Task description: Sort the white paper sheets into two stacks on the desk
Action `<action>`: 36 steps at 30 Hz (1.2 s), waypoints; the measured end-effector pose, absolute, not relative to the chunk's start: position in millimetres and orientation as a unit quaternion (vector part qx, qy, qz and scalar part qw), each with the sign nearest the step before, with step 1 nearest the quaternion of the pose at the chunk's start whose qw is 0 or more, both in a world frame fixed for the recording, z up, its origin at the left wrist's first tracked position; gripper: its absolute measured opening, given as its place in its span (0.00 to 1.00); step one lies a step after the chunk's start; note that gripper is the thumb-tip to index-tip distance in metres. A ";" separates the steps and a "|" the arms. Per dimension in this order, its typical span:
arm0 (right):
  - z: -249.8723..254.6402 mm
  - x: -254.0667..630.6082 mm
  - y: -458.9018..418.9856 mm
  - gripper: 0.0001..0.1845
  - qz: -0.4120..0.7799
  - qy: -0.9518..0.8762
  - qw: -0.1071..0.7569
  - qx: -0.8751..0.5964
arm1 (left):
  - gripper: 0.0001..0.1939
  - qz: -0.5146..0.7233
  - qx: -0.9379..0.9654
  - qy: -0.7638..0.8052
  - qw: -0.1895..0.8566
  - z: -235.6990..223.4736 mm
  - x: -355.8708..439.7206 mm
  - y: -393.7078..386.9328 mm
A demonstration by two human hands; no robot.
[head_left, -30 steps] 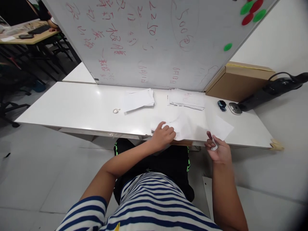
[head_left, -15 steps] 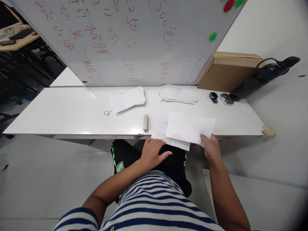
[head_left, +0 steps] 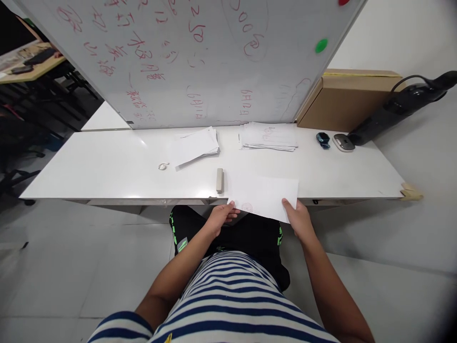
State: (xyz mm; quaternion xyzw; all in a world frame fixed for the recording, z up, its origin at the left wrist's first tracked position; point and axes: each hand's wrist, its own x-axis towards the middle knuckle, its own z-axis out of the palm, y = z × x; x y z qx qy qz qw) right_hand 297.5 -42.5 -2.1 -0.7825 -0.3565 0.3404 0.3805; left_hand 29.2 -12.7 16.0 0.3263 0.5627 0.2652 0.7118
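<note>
White paper sheets (head_left: 266, 195) with a faint red stamp extend over the front edge of the desk. My right hand (head_left: 298, 219) grips their right end, thumb on top. At the left corner, my left hand (head_left: 222, 216) pinches the paper between thumb and fingers. How many sheets are together here I cannot tell. Just left of the paper, a small grey stapler (head_left: 219, 181) lies on the desk. Farther back are a fanned stack of papers (head_left: 198, 145) on the left and a neater stack of printed papers (head_left: 267, 137) on the right.
On the white desk (head_left: 107, 166) lies a small white coiled item (head_left: 163, 166). A smartwatch (head_left: 323, 139), a mouse (head_left: 343, 142), a black bottle (head_left: 396, 109) and a cardboard box (head_left: 352, 102) stand at the right. A whiteboard (head_left: 214, 62) rises along the back.
My right hand has brought its paper left, over the printed sheet, which is now covered. My left hand has closed on the left corner. The view has shifted slightly.
</note>
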 end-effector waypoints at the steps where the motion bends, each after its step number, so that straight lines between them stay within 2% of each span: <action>1: -2.0 297.5 -42.9 0.24 0.340 -0.351 0.384 -0.784 | 0.26 0.270 0.337 0.568 0.701 15.2 32.1 -13.7; 6: -4.2 299.3 -44.6 0.24 0.340 -0.332 0.405 -0.781 | 0.22 0.273 0.353 0.567 0.692 5.3 36.1 -22.3; 11: -13.6 295.6 -46.3 0.25 0.275 -0.314 0.435 -0.798 | 0.22 0.246 0.371 0.533 0.720 3.1 29.2 -32.9; 15: -19.6 288.1 -48.6 0.33 0.376 -0.208 0.511 -0.745 | 0.19 0.191 0.404 0.522 0.726 4.4 23.1 -37.9; 18: -19.6 288.3 -50.4 0.31 0.464 -0.157 0.542 -0.683 | 0.18 0.165 0.410 0.532 0.723 3.7 21.0 -35.2; 25: -11.5 298.4 -53.1 0.20 0.573 -0.183 0.486 -0.634 | 0.27 0.307 0.371 0.521 0.704 -0.5 29.7 -10.3; 29: -7.4 299.1 -51.6 0.21 0.562 -0.215 0.455 -0.656 | 0.25 0.302 0.402 0.539 0.675 -2.8 36.5 -6.1; 32: -6.6 300.0 -50.5 0.23 0.567 -0.226 0.428 -0.666 | 0.24 0.282 0.415 0.518 0.693 -7.0 37.1 -12.5; 36: -3.7 300.8 -50.8 0.26 0.595 -0.230 0.393 -0.662 | 0.22 0.255 0.515 0.486 0.659 -5.4 34.9 -23.6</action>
